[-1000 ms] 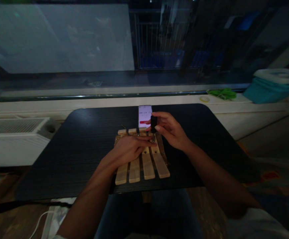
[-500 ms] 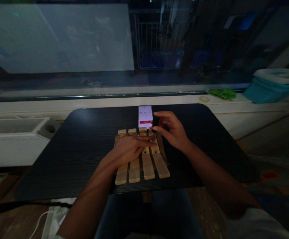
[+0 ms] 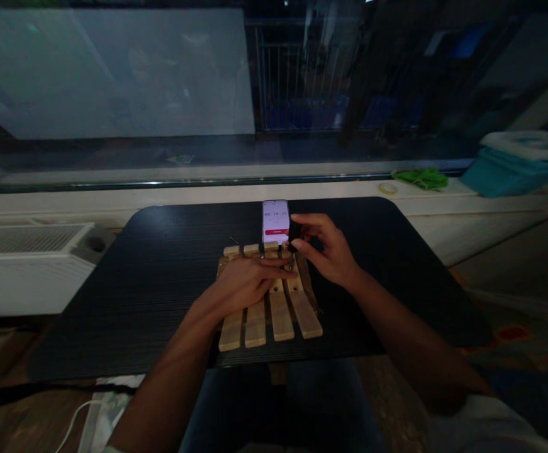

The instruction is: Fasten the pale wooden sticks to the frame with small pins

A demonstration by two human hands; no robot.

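A: What lies nearest, under the hands?

B: A slatted wooden piece [image 3: 274, 302] of 4 pale slats, flat on the black table [image 3: 160, 277]. Its long axis runs from the near table edge away toward the window, fanning slightly to the right. The left hand [image 3: 245, 283] lies palm down on the slats' far half, fingers stretched flat and pointing right, pressing the wood rather than gripping it.

A: And the right one?

B: The right hand [image 3: 328, 251] hovers just beyond and to the right of the left fingertips, wrist raised, forearm coming in from the lower right. Thumb and 2 fingers pinch narrowly on a small dark tool [image 3: 293, 242] held upright, its tip pointing down at the far end of the slats. It looks like a stubby screwdriver, though the light is too dim to be sure.

A: Which hand is closer to where the tip meets the wood?

B: Both are close: the left index fingertip lies just beside the tip, on its near side, and the right hand is directly above it.

A: Anything further off?

B: Just past the right hand a lit phone [image 3: 276, 221] stands propped, screen facing the person. Far right, well apart on the sill, sit a teal box [image 3: 514, 170] and green cloth [image 3: 422, 177].
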